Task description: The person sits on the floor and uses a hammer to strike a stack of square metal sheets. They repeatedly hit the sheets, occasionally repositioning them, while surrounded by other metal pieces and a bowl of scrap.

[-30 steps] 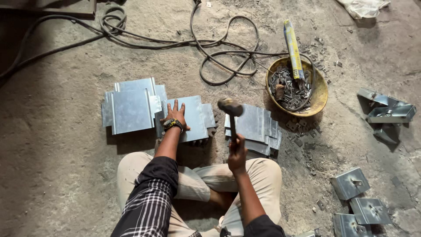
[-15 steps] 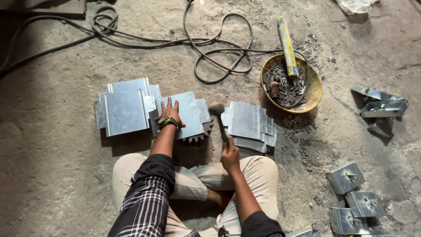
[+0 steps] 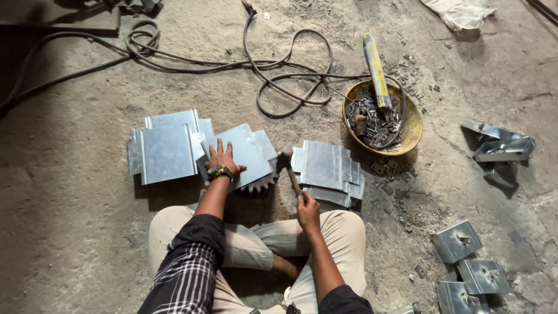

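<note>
Metal sheet (image 3: pixel 247 152) lies on the floor (image 3: pixel 70 232) before your crossed legs, pinned flat under your left hand (image 3: pixel 222 163), fingers spread to steady it; your right hand (image 3: pixel 308 210) wraps fingers tightly round the hammer (image 3: pixel 289 168), head at the sheet's right edge

Tight around the middle sheet, open floor further out

Around the middle sheet (image 3: pixel 247 152): sheet stacks crowd left (image 3: pixel 165 148) and right (image 3: pixel 328 171); the hammer (image 3: pixel 289 168) fills the right-hand gap. Beyond lies bare floor (image 3: pixel 192 87) up to the looped cable (image 3: pixel 290 75); the yellow bowl (image 3: pixel 412 125) blocks far right.
</note>
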